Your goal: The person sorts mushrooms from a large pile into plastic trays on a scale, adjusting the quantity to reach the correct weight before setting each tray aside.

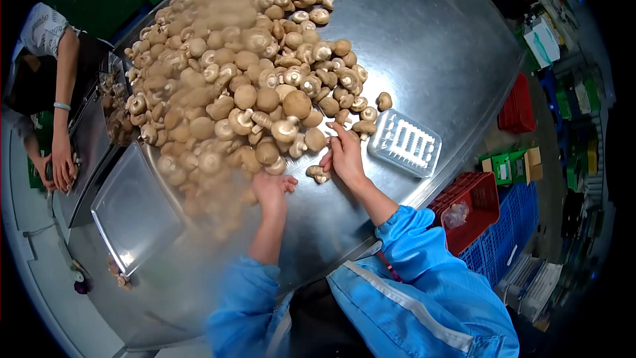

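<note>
A large heap of brown shiitake mushrooms spreads over the metal table. At its near edge, my left hand touches the mushrooms; a lens smear and the hand's own angle hide most of its fingers. My right hand is at the heap's right edge, its index finger stretched toward a small mushroom and its other fingers partly bent, with nothing visible in them. Just below those fingers lies a loose mushroom on the metal. Right of this hand sits a clear plastic tray with a ribbed base.
Another clear plastic tray lies at the left beside a metal scale-like box. Across the table's left side, a co-worker's hands are low over it. Red crates and blue crates stand beyond the right edge.
</note>
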The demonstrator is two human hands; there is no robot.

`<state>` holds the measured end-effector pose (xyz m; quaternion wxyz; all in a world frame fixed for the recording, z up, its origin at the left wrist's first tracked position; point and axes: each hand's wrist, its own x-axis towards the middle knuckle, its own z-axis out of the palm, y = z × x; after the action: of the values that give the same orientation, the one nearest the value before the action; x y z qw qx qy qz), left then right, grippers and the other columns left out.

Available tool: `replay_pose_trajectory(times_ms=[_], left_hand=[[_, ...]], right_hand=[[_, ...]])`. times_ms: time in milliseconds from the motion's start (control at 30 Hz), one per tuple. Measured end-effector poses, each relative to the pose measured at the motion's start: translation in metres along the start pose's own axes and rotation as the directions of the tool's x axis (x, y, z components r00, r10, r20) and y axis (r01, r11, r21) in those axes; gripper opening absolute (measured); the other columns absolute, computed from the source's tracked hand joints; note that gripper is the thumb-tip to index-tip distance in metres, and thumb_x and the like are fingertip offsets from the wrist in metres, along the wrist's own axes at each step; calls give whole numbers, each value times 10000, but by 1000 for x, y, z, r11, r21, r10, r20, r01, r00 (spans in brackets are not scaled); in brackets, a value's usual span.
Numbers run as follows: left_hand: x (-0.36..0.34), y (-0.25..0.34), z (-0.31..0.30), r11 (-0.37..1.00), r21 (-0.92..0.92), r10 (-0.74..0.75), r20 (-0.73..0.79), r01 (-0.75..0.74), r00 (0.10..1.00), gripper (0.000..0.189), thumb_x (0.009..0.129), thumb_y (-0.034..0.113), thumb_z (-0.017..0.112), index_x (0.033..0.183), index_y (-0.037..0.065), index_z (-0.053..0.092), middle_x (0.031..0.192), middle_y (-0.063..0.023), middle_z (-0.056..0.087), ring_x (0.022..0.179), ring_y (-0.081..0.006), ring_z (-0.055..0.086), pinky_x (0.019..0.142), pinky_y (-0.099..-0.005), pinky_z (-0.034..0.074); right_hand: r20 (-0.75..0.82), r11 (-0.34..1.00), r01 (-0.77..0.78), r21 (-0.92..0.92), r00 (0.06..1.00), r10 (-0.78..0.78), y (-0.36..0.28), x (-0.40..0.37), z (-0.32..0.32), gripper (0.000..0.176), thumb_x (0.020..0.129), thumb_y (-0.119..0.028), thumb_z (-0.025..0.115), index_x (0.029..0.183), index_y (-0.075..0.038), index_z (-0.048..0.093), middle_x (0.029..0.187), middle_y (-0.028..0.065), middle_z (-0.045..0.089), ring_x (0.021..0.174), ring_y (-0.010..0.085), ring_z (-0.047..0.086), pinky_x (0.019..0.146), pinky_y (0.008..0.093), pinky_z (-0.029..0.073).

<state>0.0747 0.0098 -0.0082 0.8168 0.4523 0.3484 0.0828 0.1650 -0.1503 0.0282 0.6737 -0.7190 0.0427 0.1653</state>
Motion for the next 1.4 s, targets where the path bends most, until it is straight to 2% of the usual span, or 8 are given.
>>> replay_pose_trajectory(times_ms=[200, 700, 767, 867, 933, 1167, 1300, 1400], left_hand=[[-44, 16, -11, 998, -22, 59, 34, -58, 998, 269, 974, 31, 508, 1228, -13, 432, 948, -143, 609, 597, -230, 643, 433, -268, 464], [-121, 146, -155, 935, 355, 19, -90, 14, 996, 430, 809, -73, 500, 1236, -47, 546, 969, -135, 654, 636, -166, 631, 467, -237, 492], [-129, 169, -185, 987, 161, 22, -76, -9, 997, 406, 810, -62, 511, 1212, -50, 563, 929, -130, 654, 617, -149, 616, 448, -228, 475], [-124, 188, -250, 932, 350, 147, -120, -96, 982, 413, 805, -69, 493, 1210, -42, 569, 860, -113, 648, 559, -139, 593, 425, -223, 452], [-106, 194, -310, 916, 393, 143, -125, -83, 982, 413, 803, -73, 472, 1201, -34, 574, 785, -85, 630, 502, -125, 561, 405, -213, 421], [-85, 221, -375, 861, 505, 183, -210, -53, 961, 362, 821, -82, 497, 1171, -28, 573, 813, -60, 613, 466, -98, 518, 354, -203, 358], [-85, 217, -393, 852, 516, 211, -177, -92, 961, 345, 851, -55, 515, 1191, -29, 568, 830, -52, 613, 459, -85, 508, 351, -199, 348], [-100, 217, -372, 880, 457, 239, -200, -126, 950, 337, 880, -26, 532, 1216, -32, 564, 835, -51, 622, 460, -81, 510, 351, -197, 347]], right_hand=[[61, 982, -122, 141, 992, 115, 11, -40, -6, 403, 1045, -78, 385, 1443, -69, 447, 1049, 120, 598, 583, 174, 650, 481, 267, 531], [334, 997, -31, 64, 943, 8, -39, -113, 112, 409, 1036, -111, 431, 1438, -41, 436, 937, 100, 645, 587, 134, 629, 505, 268, 525], [392, 999, -43, 13, 919, 34, -40, -123, 149, 420, 1010, -82, 432, 1428, -34, 427, 1066, 138, 658, 609, 133, 634, 502, 278, 520], [394, 995, 98, -25, 915, -80, -41, -138, 204, 399, 963, -107, 507, 1342, 17, 508, 1119, 169, 658, 771, 227, 683, 684, 356, 568], [336, 849, 481, -219, 854, -397, -13, -134, 242, 405, 922, -133, 559, 1293, 31, 546, 1217, 220, 596, 1017, 371, 623, 921, 421, 498], [393, 810, 548, -206, 805, -444, -22, -139, 282, 415, 913, -141, 581, 1284, 36, 533, 1352, 240, 484, 1275, 417, 448, 1067, 458, 390], [252, 481, 716, -506, 656, -711, -18, -109, 222, 469, 776, 39, 589, 1243, 11, 561, 1320, 228, 495, 1225, 404, 489, 1037, 443, 430], [311, 364, 619, -696, 717, -624, -11, -96, 169, 670, 694, 71, 609, 1348, -44, 517, 1367, 220, 432, 1247, 415, 446, 1063, 495, 383]])
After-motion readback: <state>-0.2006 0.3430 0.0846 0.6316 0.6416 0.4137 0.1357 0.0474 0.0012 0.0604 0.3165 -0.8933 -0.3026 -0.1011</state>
